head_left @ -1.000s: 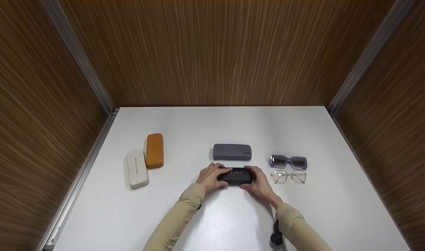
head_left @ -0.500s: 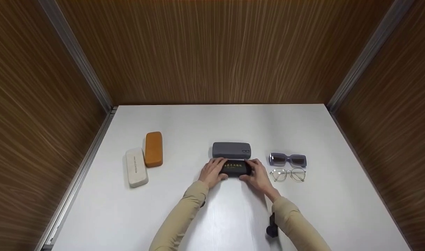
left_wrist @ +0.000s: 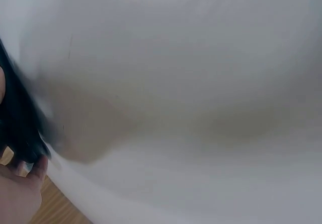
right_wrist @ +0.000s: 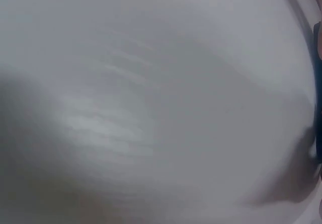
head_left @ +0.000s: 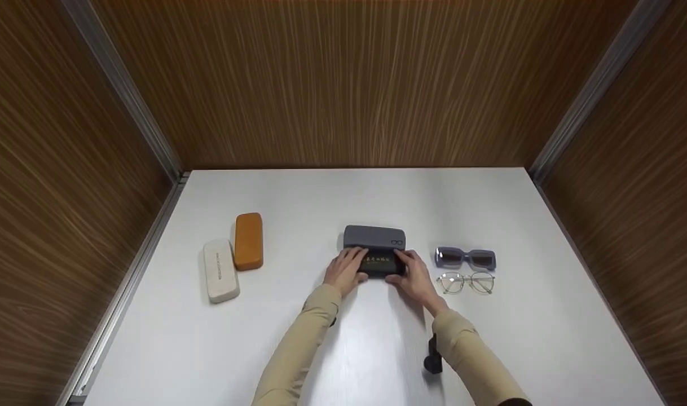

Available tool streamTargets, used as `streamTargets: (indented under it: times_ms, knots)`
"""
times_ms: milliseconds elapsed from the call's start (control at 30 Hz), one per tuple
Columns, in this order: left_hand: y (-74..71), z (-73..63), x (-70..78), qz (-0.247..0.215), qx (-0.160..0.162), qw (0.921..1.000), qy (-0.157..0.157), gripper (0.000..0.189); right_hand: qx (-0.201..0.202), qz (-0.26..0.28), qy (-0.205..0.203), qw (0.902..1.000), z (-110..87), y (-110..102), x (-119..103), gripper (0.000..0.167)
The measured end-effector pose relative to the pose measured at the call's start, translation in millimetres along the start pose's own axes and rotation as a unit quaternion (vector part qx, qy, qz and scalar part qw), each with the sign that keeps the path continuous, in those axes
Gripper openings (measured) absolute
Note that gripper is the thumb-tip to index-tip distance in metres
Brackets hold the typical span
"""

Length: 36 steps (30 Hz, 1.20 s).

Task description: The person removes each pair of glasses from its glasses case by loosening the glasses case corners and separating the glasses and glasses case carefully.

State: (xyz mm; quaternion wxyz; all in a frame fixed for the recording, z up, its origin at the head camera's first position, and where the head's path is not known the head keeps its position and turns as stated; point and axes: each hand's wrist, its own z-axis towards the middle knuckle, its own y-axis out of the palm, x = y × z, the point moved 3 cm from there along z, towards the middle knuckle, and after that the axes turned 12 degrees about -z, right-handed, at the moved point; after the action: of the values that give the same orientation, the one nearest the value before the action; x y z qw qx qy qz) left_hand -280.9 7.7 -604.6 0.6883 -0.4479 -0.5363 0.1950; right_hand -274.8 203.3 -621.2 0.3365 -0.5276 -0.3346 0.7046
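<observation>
Between my two hands is a black glasses case (head_left: 379, 263) with gold lettering on its lid. My left hand (head_left: 345, 270) grips its left end, thumb on the near side and fingers over the far edge. The right end is held the same way by my right hand (head_left: 417, 277). A grey-blue glasses case (head_left: 374, 235) with a small spectacles mark lies right behind, its near edge overlapped by the black case. In the left wrist view, the black case (left_wrist: 19, 113) shows at the left edge. Only a dark sliver of it appears at the right wrist view's edge.
Purple sunglasses (head_left: 465, 258) and thin-framed round glasses (head_left: 466, 283) lie to the right. On the left sit an orange glasses case (head_left: 249, 241) and a white one (head_left: 220, 272) with lettering. Wood-patterned panels (head_left: 343, 84) enclose the white table (head_left: 298, 197) on the back and sides.
Both hands have moved the black glasses case away from me, up against the grey-blue case. The grey-blue case has shifted slightly toward the back. The other cases and the glasses stay put.
</observation>
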Motion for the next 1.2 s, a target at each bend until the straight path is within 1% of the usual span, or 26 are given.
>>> streamTargets:
  times_ms: [300, 667, 900, 1033, 1200]
  knots:
    - [0.6, 7.3, -0.5, 0.01, 0.013, 0.9999, -0.003, 0.062, -0.008, -0.016, 0.0, 0.9998, 7.4, -0.8, 0.4, 0.069]
    - [-2.0, 12.0, 1.0, 0.001, 0.009, 0.9999, -0.011, 0.061, -0.019, -0.017, 0.006, 0.9997, 13.8, -4.4, -0.4, 0.068]
    - [-1.6, 14.8, 0.1, 0.023, 0.029, 0.9993, 0.004, 0.062, -0.035, -0.026, 0.013, 0.999, 17.9, -3.1, 0.0, 0.069]
    - [-0.5, 15.7, -0.7, 0.025, 0.024, 0.9994, -0.004, 0.062, -0.042, -0.026, 0.016, 0.9986, 18.4, -2.7, 0.0, 0.069]
    - [-0.2, 16.1, -0.9, 0.025, 0.022, 0.9994, -0.006, 0.062, -0.043, -0.025, 0.019, 0.9986, 18.2, -2.7, -0.3, 0.069]
